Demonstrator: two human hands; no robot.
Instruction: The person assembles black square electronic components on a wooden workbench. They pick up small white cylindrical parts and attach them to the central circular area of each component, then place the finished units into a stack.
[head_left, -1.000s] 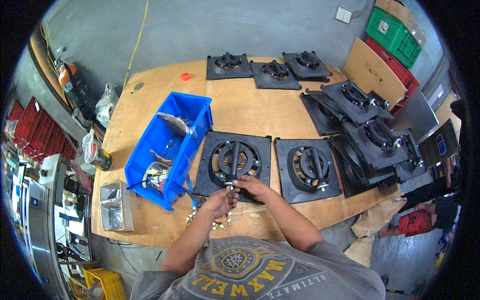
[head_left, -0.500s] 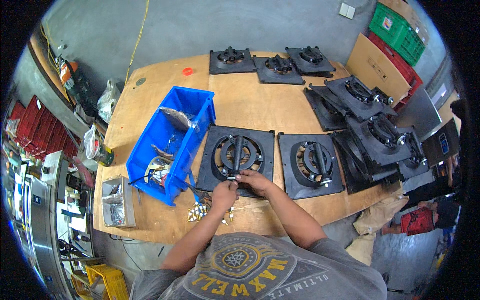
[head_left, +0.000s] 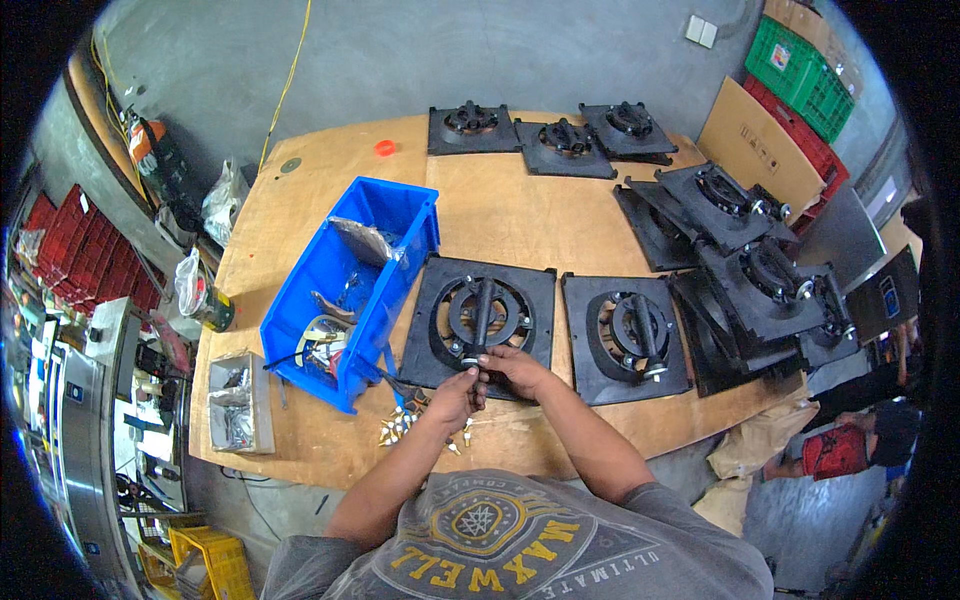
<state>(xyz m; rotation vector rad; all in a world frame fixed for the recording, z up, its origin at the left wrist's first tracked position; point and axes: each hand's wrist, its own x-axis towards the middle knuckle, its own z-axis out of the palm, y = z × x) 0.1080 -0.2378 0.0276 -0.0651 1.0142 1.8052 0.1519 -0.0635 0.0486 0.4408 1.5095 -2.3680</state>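
A black square plate (head_left: 425,345) lies before me, with an open round ring in its middle and a black burner tube (head_left: 483,310) running across it toward me. My right hand (head_left: 517,372) is closed at the near end of that tube, thumb and fingers around its silver end fitting (head_left: 470,361). Just below, my left hand (head_left: 458,398) pinches with its fingertips close to the same end; whatever it holds is too small to make out. Another black plate (head_left: 592,372) with its own ring and tube lies to the right. Several small brass-and-white fittings (head_left: 395,427) are scattered left of my left hand.
A blue bin (head_left: 285,320) with bags and tools stands on the left, beside a small divided box (head_left: 262,405) of metal parts. Pliers (head_left: 412,397) lie near the fittings. More black plates (head_left: 765,320) are piled right; others (head_left: 565,165) line the back. An orange-red ring (head_left: 386,148) lies far left.
My view has shifted slightly. My left hand's fingertips have drawn a little down and away from the tube's end; my right hand stays at it.
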